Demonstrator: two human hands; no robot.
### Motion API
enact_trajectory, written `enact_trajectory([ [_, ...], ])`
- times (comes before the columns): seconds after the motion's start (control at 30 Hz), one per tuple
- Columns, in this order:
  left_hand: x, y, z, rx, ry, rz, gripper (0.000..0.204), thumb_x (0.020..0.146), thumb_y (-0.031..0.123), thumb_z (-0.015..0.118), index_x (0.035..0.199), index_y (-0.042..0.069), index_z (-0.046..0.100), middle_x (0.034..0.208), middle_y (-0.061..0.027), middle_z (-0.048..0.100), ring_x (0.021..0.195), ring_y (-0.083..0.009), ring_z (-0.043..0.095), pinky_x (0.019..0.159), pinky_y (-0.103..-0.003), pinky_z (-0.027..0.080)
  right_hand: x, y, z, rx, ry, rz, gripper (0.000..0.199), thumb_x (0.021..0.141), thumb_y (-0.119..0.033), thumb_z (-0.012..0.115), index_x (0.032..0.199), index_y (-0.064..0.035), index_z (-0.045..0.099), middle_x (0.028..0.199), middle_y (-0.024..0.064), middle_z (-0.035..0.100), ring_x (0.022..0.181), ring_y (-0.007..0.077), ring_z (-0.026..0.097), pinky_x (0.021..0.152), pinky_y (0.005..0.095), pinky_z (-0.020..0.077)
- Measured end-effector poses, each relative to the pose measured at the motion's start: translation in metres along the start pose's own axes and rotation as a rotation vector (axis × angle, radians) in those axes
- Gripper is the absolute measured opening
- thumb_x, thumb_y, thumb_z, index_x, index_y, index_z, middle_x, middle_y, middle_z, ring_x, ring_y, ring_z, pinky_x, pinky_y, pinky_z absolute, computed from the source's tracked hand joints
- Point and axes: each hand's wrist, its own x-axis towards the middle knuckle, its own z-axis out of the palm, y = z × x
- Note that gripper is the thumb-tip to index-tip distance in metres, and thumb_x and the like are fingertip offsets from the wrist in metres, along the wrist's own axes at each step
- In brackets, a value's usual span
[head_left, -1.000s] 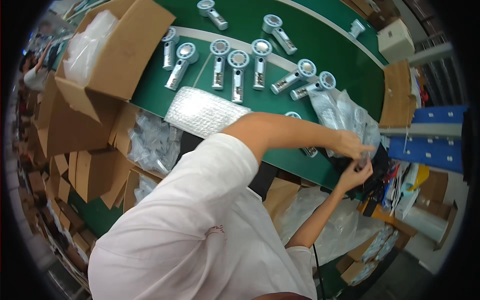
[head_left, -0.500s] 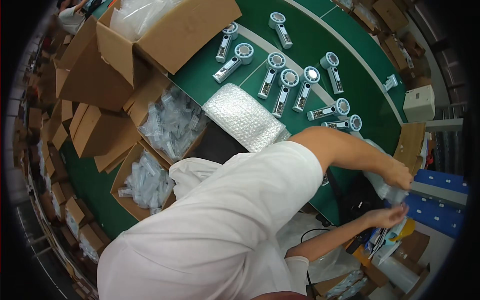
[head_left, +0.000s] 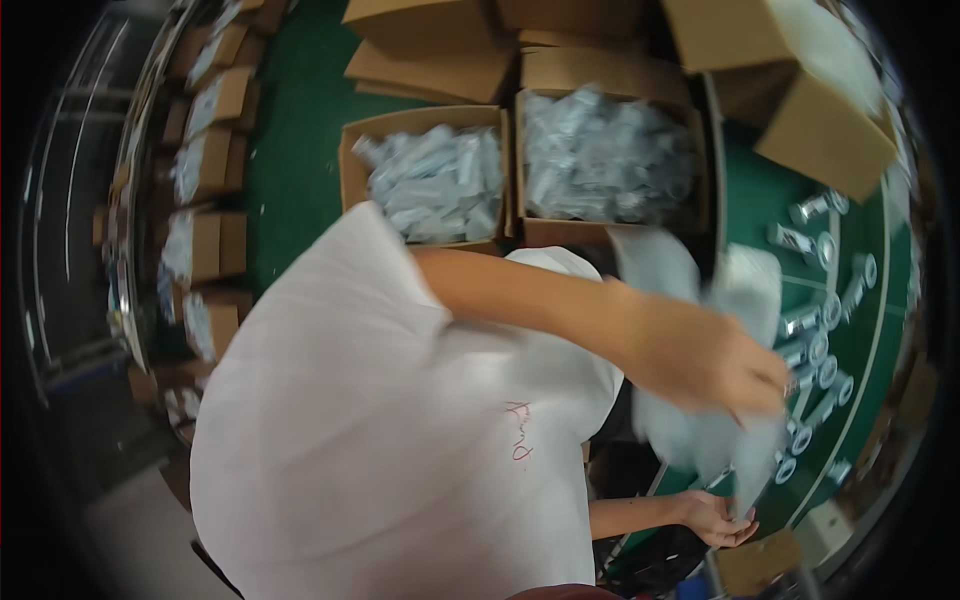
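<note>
My left hand (head_left: 735, 370), blurred by motion, is closed on clear plastic bags (head_left: 690, 420) that hang and spread below and beside it. Lower down, my right hand (head_left: 718, 520) is palm up with its fingers loosely curved and apart. The lower tip of the plastic reaches its fingertips; whether it is pinched there is hard to see. Behind the plastic, a folded bubble-wrap sheet (head_left: 752, 280) lies on the green table (head_left: 860, 400), partly hidden. Several pale blue devices like handheld fans (head_left: 800, 320), with round heads and slim handles, lie beyond my left hand.
Two open cartons (head_left: 512, 215) of bagged items stand side by side to my left. A larger carton (head_left: 830, 140) with clear plastic in it sits at the upper right. More filled boxes (head_left: 220, 245) line the far left. A white box (head_left: 825, 530) stands at the lower right.
My view and body have turned left, bringing the cartons to the upper middle. My left hand has swung back over the table with plastic, which now hangs spread out. My right hand stays low.
</note>
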Motion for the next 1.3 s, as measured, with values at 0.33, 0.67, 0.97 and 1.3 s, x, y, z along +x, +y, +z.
enact_trajectory([
  [0.33,-0.443,-0.047,-0.247,0.838,0.131,-1.087,0.011,0.087,0.001,0.059,0.097,0.0,0.056,0.087,-0.0122,0.058,0.073,-0.0299,0.056,0.071,-0.04,0.047,-0.102,0.033,0.079,-0.186,-0.579,0.144,0.018,0.099,-0.006,0.056,0.114,0.0019,0.06,0.094,0.0126,0.066,0.068,0.0151,0.058,0.064,0.025,0.052],
  [0.67,-0.583,-0.089,-0.148,0.81,0.474,-1.324,0.013,0.084,0.011,0.067,0.095,0.004,0.068,0.093,-0.0111,0.065,0.078,-0.0274,0.06,0.074,-0.035,0.05,-0.114,0.014,0.024,-0.602,-0.527,0.149,0.017,0.096,-0.006,0.059,0.112,-0.004,0.065,0.091,0.0054,0.066,0.068,0.011,0.056,0.065,0.0226,0.05],
  [0.97,-0.069,-0.055,0.034,-0.242,-0.137,-0.498,0.012,0.078,-0.002,0.067,0.089,0.003,0.066,0.084,-0.0053,0.057,0.067,-0.0173,0.051,0.064,-0.027,0.044,-0.088,-0.006,-0.002,-0.469,-0.35,0.233,0.016,0.095,-0.001,0.059,0.11,-0.0001,0.062,0.095,0.0091,0.065,0.07,0.0121,0.056,0.067,0.0227,0.0491],
  [1.3,-0.022,-0.114,0.182,0.259,-0.479,-0.095,0.024,0.081,0.02,0.071,0.084,0.005,0.052,0.074,-0.0085,0.052,0.067,-0.027,0.051,0.064,-0.036,0.043,0.148,0.059,-0.008,-0.673,-0.425,-0.115,0.026,0.087,-0.01,0.067,0.112,-0.0043,0.068,0.103,0.0064,0.07,0.091,0.0154,0.064,0.083,0.0303,0.0506],
])
